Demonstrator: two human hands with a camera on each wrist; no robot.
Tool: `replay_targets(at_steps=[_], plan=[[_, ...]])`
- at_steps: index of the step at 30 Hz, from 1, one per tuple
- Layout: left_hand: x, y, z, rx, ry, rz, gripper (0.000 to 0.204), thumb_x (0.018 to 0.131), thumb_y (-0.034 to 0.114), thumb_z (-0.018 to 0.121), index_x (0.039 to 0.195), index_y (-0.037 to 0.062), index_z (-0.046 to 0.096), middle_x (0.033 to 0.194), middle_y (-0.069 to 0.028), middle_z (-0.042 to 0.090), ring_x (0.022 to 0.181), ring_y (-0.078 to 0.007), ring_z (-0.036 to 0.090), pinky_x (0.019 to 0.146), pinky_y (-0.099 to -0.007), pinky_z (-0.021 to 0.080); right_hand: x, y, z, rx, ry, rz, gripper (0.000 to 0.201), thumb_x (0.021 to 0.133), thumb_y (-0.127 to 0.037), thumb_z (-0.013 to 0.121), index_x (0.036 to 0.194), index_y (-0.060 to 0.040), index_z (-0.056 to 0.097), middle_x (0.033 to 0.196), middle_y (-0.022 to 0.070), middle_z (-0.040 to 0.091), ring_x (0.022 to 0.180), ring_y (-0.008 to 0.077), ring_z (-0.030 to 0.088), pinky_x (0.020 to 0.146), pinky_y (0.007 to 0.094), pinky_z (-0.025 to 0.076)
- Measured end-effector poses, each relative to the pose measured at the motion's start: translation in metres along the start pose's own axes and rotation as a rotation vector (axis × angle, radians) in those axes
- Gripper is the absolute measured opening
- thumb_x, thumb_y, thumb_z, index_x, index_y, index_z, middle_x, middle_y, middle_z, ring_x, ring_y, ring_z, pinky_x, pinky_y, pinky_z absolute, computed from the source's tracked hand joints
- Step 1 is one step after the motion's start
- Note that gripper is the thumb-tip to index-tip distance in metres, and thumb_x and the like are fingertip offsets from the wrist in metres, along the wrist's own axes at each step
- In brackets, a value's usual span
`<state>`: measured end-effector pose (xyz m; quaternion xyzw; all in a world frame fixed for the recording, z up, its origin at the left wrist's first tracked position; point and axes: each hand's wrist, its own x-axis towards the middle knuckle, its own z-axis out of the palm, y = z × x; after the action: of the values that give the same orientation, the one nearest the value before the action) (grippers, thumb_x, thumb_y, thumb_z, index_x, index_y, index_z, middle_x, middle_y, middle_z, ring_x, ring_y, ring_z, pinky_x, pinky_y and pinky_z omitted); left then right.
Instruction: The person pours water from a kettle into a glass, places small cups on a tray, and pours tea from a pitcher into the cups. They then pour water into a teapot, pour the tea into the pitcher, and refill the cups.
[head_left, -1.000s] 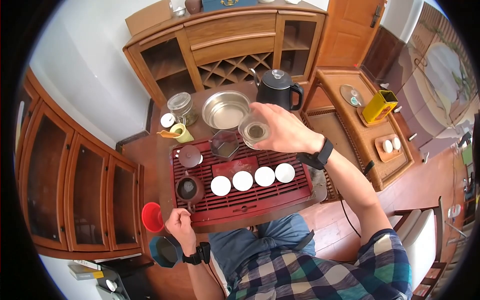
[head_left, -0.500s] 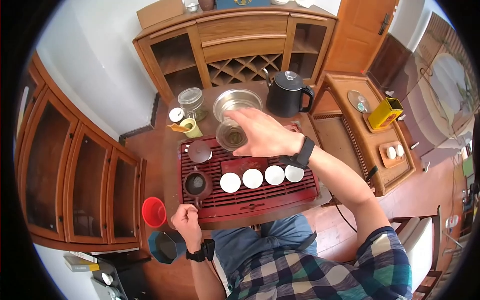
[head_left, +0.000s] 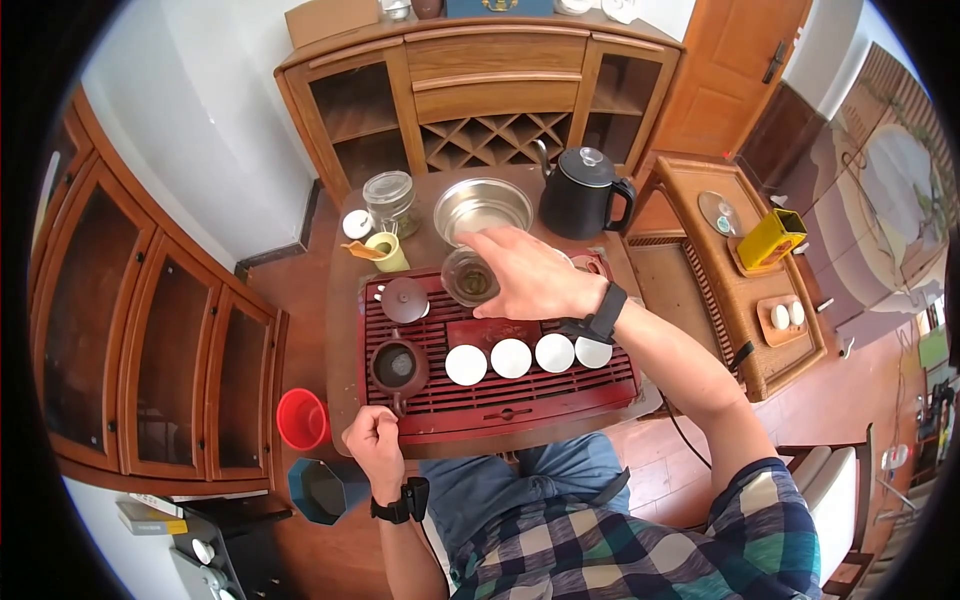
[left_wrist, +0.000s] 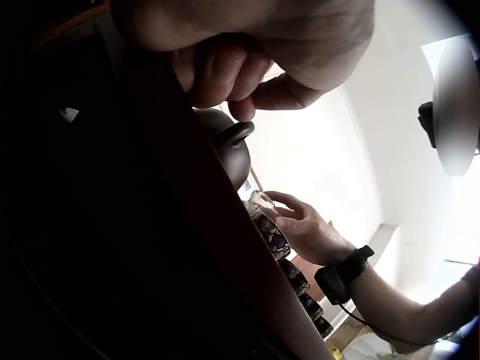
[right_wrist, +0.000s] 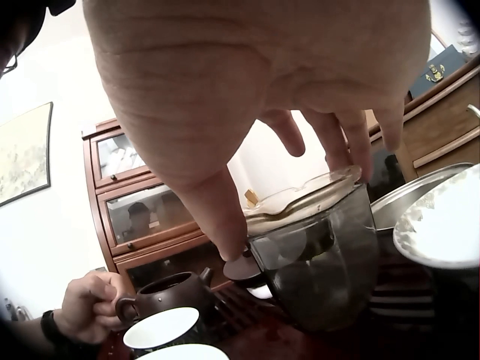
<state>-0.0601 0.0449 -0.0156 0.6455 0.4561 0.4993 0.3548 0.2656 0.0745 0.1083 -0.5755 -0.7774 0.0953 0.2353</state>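
My right hand reaches over the tea tray, thumb and fingertips spread across a clear glass strainer. In the right wrist view they grip its rim from opposite sides, low over a dark see-through glass pitcher. The hand partly covers both from the head. My left hand rests curled at the tray's front left edge, close by the handle of a brown clay teapot, holding nothing. The uncovered teapot has its lid behind it. Several white-lined cups stand in a row.
Behind the tray are a steel bowl, a black kettle, a glass jar and a pale green holder. A red bin and a blue bin stand left. A side table stands right.
My right hand has moved left and lowered the glass strainer from beside the pitcher to over it. The left hand stays at the tray's edge. The head view has shifted slightly.
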Motion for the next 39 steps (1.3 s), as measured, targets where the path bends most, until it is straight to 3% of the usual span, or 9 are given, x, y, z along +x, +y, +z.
replay_targets(at_steps=[17,19,20,23,26,28,31,37,39], plan=[[0.000,0.000,0.001,0.002,0.003,0.020,0.011,0.088,0.001,0.058,0.077,-0.0021,0.059,0.062,-0.0020,0.052,0.059,-0.0072,0.045,0.054,-0.0260,0.036,-0.005,0.001,-0.004,-0.112,-0.002,-0.047,0.090,0.073,-0.023,0.090,0.146,-0.0010,0.044,0.135,0.0235,0.056,0.126,0.0420,0.054,0.108,0.0500,0.044],[-0.001,-0.001,0.000,-0.019,0.003,-0.008,0.011,0.087,0.000,0.058,0.077,-0.0024,0.059,0.063,-0.0024,0.053,0.060,-0.0072,0.046,0.055,-0.0258,0.036,-0.010,-0.001,-0.008,-0.134,0.165,-0.135,0.084,0.075,-0.031,0.088,0.143,0.0006,0.048,0.129,0.0221,0.059,0.130,0.0401,0.053,0.113,0.0496,0.039],[-0.001,-0.002,-0.001,-0.017,0.004,-0.007,0.011,0.087,0.000,0.058,0.077,-0.0024,0.059,0.063,-0.0024,0.053,0.060,-0.0072,0.046,0.055,-0.0258,0.036,-0.013,-0.002,-0.013,-0.132,0.166,-0.137,0.084,0.075,-0.031,0.088,0.143,0.0006,0.048,0.129,0.0221,0.059,0.130,0.0401,0.053,0.113,0.0496,0.039],[0.000,-0.006,-0.003,-0.021,-0.005,-0.027,0.010,0.087,0.000,0.058,0.077,-0.0020,0.060,0.064,-0.0010,0.054,0.061,-0.0064,0.046,0.055,-0.0255,0.036,-0.028,-0.006,-0.033,-0.132,0.300,-0.088,0.070,0.081,-0.028,0.083,0.138,0.0009,0.053,0.124,0.0214,0.062,0.123,0.0403,0.056,0.108,0.0489,0.043],[0.001,-0.009,-0.007,-0.107,-0.020,-0.114,0.012,0.089,0.000,0.056,0.078,-0.0016,0.060,0.064,0.0004,0.053,0.058,-0.0049,0.045,0.052,-0.0241,0.034,-0.051,0.007,-0.050,-0.027,0.379,0.084,0.048,0.087,-0.016,0.074,0.129,0.0018,0.058,0.113,0.0213,0.064,0.108,0.0408,0.061,0.095,0.0473,0.050],[0.006,0.006,-0.009,-0.404,-0.032,-0.243,0.015,0.091,-0.002,0.052,0.078,-0.0016,0.060,0.062,0.0019,0.049,0.053,-0.0037,0.040,0.048,-0.0226,0.029,-0.071,0.021,-0.050,0.036,0.423,0.204,0.038,0.087,-0.010,0.072,0.122,0.0014,0.064,0.107,0.0196,0.064,0.095,0.0377,0.066,0.085,0.0446,0.054],[0.015,0.014,-0.015,-0.611,0.002,-0.282,0.017,0.092,-0.003,0.049,0.079,-0.0021,0.060,0.060,0.0026,0.044,0.049,-0.0036,0.034,0.045,-0.0217,0.026,-0.101,0.045,-0.040,0.050,0.457,0.285,0.030,0.087,-0.006,0.070,0.115,0.0023,0.067,0.101,0.0181,0.065,0.086,0.0344,0.068,0.079,0.0420,0.055],[0.049,0.049,-0.031,-0.379,-0.068,-0.246,0.017,0.097,0.003,0.056,0.082,-0.0029,0.062,0.059,0.0027,0.045,0.049,-0.0039,0.034,0.047,-0.0227,0.026,-0.163,0.036,-0.026,0.143,0.534,0.553,0.025,0.085,-0.004,0.071,0.109,0.0031,0.070,0.088,0.0134,0.067,0.071,0.0236,0.063,0.068,0.0355,0.052],[0.065,0.061,-0.032,-0.089,-0.165,-0.214,0.015,0.098,0.006,0.061,0.085,-0.0006,0.067,0.062,0.0042,0.050,0.052,-0.0020,0.039,0.048,-0.0210,0.026,-0.188,0.038,-0.014,0.203,0.579,0.612,0.027,0.084,-0.002,0.072,0.110,0.0036,0.070,0.083,0.0113,0.067,0.064,0.0181,0.060,0.063,0.0320,0.050]])
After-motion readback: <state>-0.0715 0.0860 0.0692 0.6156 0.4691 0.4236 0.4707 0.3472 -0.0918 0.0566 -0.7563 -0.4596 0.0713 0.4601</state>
